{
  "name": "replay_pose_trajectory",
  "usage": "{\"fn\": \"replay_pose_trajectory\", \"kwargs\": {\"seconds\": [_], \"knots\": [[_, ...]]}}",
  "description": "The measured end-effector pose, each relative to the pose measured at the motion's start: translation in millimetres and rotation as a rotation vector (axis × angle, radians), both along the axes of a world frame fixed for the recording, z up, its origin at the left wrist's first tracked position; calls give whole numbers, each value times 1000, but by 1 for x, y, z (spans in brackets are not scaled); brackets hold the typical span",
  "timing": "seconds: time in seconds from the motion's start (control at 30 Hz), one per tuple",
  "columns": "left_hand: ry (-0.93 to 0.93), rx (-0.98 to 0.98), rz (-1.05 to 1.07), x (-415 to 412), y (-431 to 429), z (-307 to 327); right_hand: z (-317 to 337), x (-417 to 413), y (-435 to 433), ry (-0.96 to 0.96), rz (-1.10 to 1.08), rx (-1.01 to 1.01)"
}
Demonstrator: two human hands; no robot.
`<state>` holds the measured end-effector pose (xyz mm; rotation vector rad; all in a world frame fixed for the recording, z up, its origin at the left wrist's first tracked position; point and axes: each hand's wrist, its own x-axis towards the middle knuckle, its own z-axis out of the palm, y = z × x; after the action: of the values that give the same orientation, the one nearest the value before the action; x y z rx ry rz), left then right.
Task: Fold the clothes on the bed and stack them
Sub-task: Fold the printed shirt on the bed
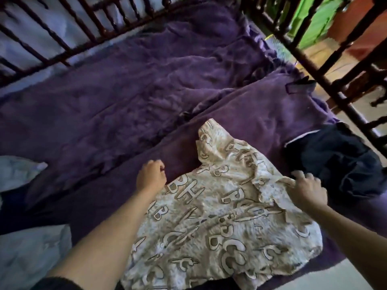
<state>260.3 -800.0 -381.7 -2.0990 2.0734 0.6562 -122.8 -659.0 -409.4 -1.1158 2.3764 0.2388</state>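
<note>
Clothes lie on the near part of the bed (125, 101), which is covered by a purple blanket (261, 105). Nearest to us, a cream shirt printed with brown letters (209, 216) lies spread and rumpled on the blanket, one sleeve or corner reaching away toward the middle of the bed. We see both forearms extended over it.

Left hand (150, 176): positioned at the shirt's left edge, fingers curled inward into a loose fist. We cannot tell whether it grips the fabric edge or only rests beside it.

Right hand (310, 189): positioned on the shirt's right side, fingers spread and bent, pressing on a raised fold of the fabric near the collar area. The fingertips lie just beside a dark navy garment (339, 162), which sits bunched in a heap to the right of the shirt, near the bed's right edge.

At the left edge, pale blue fabric (25, 254) lies partly in view.

Farther off, the blanket is wrinkled and bare of garments. A dark wooden railing (69, 45) with turned spindles runs along the far side and the right side of the bed.
</note>
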Motion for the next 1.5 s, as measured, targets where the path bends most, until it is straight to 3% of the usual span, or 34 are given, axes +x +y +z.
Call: {"fn": "replay_pose_trajectory", "kwargs": {"seconds": [0.23, 0.37, 0.5, 0.57, 0.63, 0.77, 0.93, 1.07, 1.17, 1.27, 1.33, 1.43, 1.5], "knots": [[-56, 230, 502, 112, 67, -57, -15, 139, -125, -207, 601, -151], [95, 179, 849, 153, 88, -111, -69, 199, -156, -158, 782, -195], [287, 226, 1008, 160, 94, -149, -104, 184, -156, 23, 728, 26], [351, 296, 1060, 156, 97, -151, -107, 168, -145, 43, 736, 40], [388, 321, 1067, 156, 96, -143, -98, 160, -140, -14, 676, -64], [566, -50, 1163, 174, 63, -121, -61, 163, -166, -93, 522, -352], [720, -315, 1158, 188, -18, -96, -54, 172, -212, -98, 402, -390], [743, -125, 1063, 188, -31, -118, -79, 180, -219, -110, 410, -395], [502, -143, 916, 179, 15, -126, -81, 193, -178, -135, 533, -347], [306, -167, 782, 175, 96, -128, -77, 210, -112, -148, 756, -462], [212, -124, 757, 168, 156, -126, -78, 222, -68, -256, 846, -513], [153, -32, 661, 148, 234, -121, -84, 239, 2, -455, 983, -484], [179, 59, 647, 139, 268, -119, -91, 244, 46, -478, 1132, -367]]}}
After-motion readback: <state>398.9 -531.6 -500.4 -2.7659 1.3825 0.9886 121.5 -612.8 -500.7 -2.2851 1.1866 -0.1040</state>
